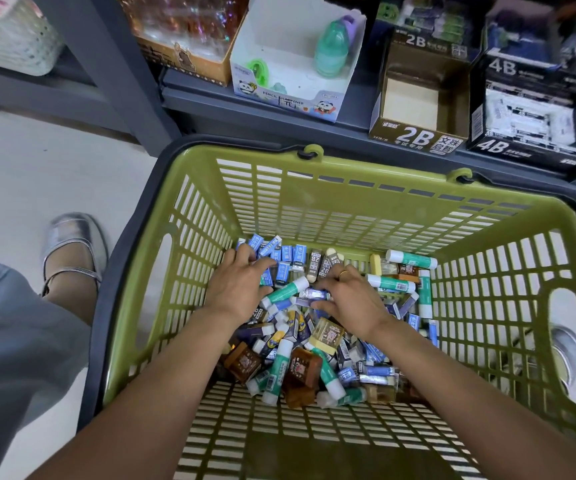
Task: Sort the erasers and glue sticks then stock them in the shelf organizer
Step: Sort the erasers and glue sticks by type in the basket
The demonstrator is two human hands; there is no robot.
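A purple-wrapped eraser [311, 295] is pinched by the right hand [350, 303] inside the green basket [487, 216]. Blue erasers [281, 252] near the basket's far wall are touched by the spread, relaxed left hand [236, 284].

blue-wrapped erasers [281, 258] and green-white glue sticks [409, 259] lie jumbled in the green basket [349, 209].

Green slatted plastic basket [331, 188], glossy; far cardboard boxes [421, 112]; paper-wrapped erasers [283, 271]; shiny metallic silver shoe [72, 244].
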